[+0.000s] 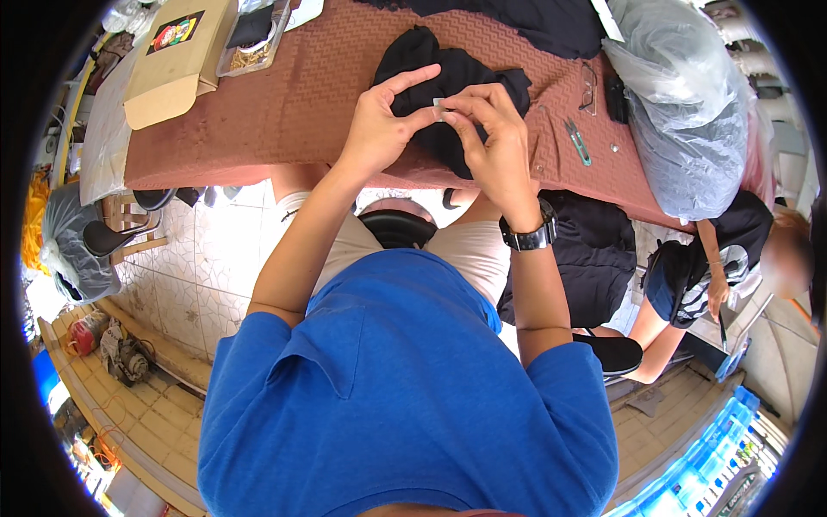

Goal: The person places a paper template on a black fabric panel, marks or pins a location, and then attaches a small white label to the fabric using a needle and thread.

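Presently, I am pinching a small pale piece [438, 110] over the black cloth [465, 71].
My right hand [493, 129] is holding it narrowly between thumb and fingertips; my left hand [386, 125] is meeting it at the thumb, index finger standing wide, and I cannot tell whether its other fingers are gripping. Green-handled snips [578, 143] are lying right of the cloth, apart from both hands. Judging progress: picking up the piece is looking done, releasing it is remaining, and the cloth is lying bunched beneath my hands.
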